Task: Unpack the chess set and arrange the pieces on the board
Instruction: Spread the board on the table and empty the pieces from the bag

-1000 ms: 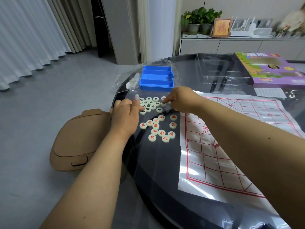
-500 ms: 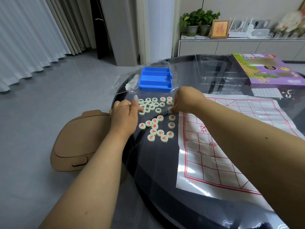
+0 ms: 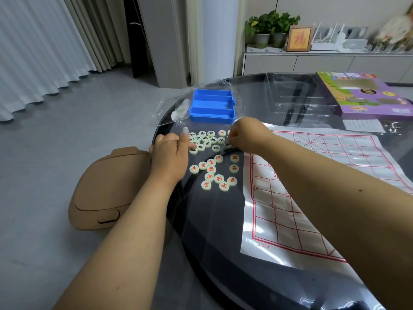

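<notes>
Nearest me, along the right side of the dark round glass table (image 3: 223, 253), lies the plastic chess board sheet (image 3: 312, 186), white with a red grid, its near-left corner marked in red print. Both my forearms reach out over the table's left part.

Just left of the board's left edge sits a loose cluster of red-lettered chess pieces (image 3: 214, 173), pale discs lying flat on the glass, face up. Beyond them is a tighter group of black-lettered chess pieces (image 3: 206, 139), with one red-lettered disc at its far right.

My left hand (image 3: 172, 153) rests at the table's left edge beside the black group, thumb raised, the fingers curled toward the nearest discs; I cannot tell whether they hold one. My right hand (image 3: 245, 135) hovers over the right end of that group, fingers bent down and pinched at a disc (image 3: 226, 144) by the board's far-left corner.

Farther off, the blue compartment tray (image 3: 212, 106) sits on a clear plastic bag (image 3: 169, 108) near the table's far-left edge. A purple game box (image 3: 364, 95) lies at the far-right edge, with a clear plastic insert (image 3: 290, 95) between it and the tray.
</notes>
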Action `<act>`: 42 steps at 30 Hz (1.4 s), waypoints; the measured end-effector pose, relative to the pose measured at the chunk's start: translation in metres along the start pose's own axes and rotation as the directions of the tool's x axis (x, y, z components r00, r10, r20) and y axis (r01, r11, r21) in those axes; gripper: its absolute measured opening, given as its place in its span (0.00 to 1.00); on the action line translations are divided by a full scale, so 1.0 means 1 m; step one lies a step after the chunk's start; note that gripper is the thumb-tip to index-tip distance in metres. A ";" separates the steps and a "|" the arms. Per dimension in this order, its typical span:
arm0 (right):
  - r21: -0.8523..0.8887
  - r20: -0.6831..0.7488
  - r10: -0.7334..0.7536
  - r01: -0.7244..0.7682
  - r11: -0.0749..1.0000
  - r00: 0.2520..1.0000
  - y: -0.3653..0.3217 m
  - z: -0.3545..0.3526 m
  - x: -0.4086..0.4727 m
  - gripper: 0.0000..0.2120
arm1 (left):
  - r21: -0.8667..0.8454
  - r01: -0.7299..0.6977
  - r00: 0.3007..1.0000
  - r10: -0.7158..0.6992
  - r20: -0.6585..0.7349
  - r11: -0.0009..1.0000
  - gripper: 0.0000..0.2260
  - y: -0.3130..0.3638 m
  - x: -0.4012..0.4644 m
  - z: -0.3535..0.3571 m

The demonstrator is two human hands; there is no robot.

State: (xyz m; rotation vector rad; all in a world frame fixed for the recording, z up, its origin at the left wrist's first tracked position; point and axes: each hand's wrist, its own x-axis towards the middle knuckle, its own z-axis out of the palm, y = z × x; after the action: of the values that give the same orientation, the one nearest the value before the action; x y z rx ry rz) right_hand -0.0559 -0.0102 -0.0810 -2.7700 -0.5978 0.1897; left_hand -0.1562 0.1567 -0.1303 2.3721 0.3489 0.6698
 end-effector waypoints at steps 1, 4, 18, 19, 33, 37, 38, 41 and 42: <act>0.036 0.003 0.024 -0.024 0.999 1.000 0.001 0.000 0.001 0.10 | -0.005 0.005 1.000 -0.005 -0.001 1.000 0.38 0.001 0.000 0.000; 0.105 0.027 0.065 -0.067 0.992 0.998 0.002 0.002 0.005 0.11 | -0.015 0.011 1.000 -0.011 -0.002 1.000 0.38 0.002 -0.001 -0.001; -0.037 0.037 0.012 -0.011 0.999 0.999 -0.021 0.009 0.000 0.20 | -0.040 0.154 0.985 -0.151 0.085 0.987 0.13 -0.002 -0.001 -0.002; -0.039 0.041 0.012 -0.011 0.999 0.999 -0.025 0.009 0.001 0.20 | -0.027 0.153 0.984 -0.150 0.095 0.988 0.15 -0.002 0.000 -0.003; -0.005 0.095 -0.106 0.107 0.994 0.990 0.012 -0.032 0.021 0.28 | -0.077 0.068 0.995 -0.061 0.085 0.995 0.15 0.002 0.005 -0.001; -0.209 0.243 -0.146 0.199 0.957 0.959 -0.001 -0.024 0.026 0.30 | -0.091 0.058 0.996 -0.051 0.073 0.994 0.15 0.003 0.002 -0.002; -0.224 0.258 -0.153 0.213 0.951 0.954 -0.003 -0.022 0.026 0.29 | -0.089 0.058 0.996 -0.052 0.073 0.994 0.15 0.003 0.002 -0.002; -0.179 0.266 -0.168 0.220 0.959 0.949 -0.003 -0.019 0.025 0.25 | -0.082 0.075 0.995 -0.069 0.079 0.994 0.15 0.004 0.003 -0.004; -0.134 0.268 -0.167 0.209 0.969 0.949 -0.002 -0.019 0.024 0.24 | -0.082 0.079 0.994 -0.072 0.084 0.993 0.14 0.004 0.003 -0.004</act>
State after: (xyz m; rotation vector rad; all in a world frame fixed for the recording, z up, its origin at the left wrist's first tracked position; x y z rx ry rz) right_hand -0.0317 -0.0034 -0.0635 -2.8402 -0.9795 0.4806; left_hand -0.1554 0.1570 -0.1237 2.2854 0.3657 0.5410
